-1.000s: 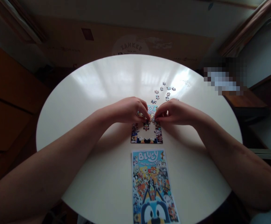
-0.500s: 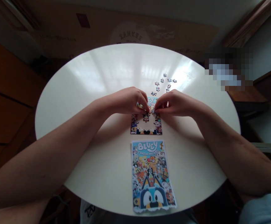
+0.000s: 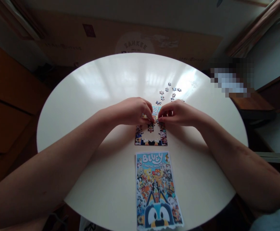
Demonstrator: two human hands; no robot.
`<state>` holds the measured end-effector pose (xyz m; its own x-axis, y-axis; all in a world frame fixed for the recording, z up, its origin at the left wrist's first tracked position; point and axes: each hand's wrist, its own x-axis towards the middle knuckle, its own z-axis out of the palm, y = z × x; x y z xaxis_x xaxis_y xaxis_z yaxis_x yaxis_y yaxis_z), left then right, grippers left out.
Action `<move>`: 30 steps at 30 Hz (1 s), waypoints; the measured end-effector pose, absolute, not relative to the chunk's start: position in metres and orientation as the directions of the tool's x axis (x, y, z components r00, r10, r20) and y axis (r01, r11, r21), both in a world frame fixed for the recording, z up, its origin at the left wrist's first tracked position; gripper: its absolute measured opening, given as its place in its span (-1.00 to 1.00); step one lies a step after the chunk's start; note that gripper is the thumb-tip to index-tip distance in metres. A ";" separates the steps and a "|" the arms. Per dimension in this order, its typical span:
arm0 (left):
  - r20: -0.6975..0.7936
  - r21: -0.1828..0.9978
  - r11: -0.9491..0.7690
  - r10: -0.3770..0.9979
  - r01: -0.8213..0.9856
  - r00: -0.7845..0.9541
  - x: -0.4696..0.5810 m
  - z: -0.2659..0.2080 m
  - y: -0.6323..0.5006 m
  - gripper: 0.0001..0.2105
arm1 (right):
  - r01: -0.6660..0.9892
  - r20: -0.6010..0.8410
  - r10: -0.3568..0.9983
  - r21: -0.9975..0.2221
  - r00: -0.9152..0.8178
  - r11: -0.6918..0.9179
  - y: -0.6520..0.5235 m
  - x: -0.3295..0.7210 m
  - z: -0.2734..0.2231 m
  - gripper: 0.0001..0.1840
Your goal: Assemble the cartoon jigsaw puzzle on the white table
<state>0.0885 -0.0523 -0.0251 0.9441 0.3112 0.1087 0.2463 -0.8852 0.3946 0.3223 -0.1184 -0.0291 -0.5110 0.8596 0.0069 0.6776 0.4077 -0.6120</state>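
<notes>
A partly filled jigsaw puzzle (image 3: 163, 138) lies flat on the white table, its border pieces in place around a pale bare middle. A small joined cluster of pieces (image 3: 151, 128) sits inside that middle. My left hand (image 3: 140, 111) comes over the puzzle's left side, thumb and forefinger pinched at its upper centre. From the other side my right hand (image 3: 180, 112) pinches just beside it, fingertips almost meeting the left ones. Between them is a small jigsaw piece (image 3: 156, 121), mostly covered by the fingers. Both hands hide parts of the puzzle's upper half.
Several loose jigsaw pieces (image 3: 162, 98) are scattered beyond the puzzle, towards the right. Nearer me lies a printed reference picture (image 3: 155, 189) with a torn lower edge. The oval white table (image 3: 101, 160) has a curved edge. A blurred-out patch covers something at the right.
The whole view has shifted, so the table and puzzle appear slightly lower. Both hands stay pinched at the same part of the puzzle, with the right fingertips slightly closer to the left.
</notes>
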 end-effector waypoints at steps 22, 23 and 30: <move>0.080 0.271 -0.917 0.325 0.293 0.942 0.086 -0.013 -0.062 -0.86 | 0.671 -0.178 0.904 -0.727 -0.388 0.145 -0.116 0.315 -0.035 -0.87; 0.077 0.266 -0.915 0.333 0.303 0.940 0.086 -0.013 -0.062 -0.86 | 0.672 -0.183 0.905 -0.728 -0.383 0.137 -0.116 0.315 -0.034 -0.88; 0.082 0.278 -0.901 0.367 0.332 0.927 0.084 -0.018 -0.058 -0.82 | 0.698 -0.206 0.921 -0.710 -0.332 0.092 -0.119 0.307 -0.030 -0.94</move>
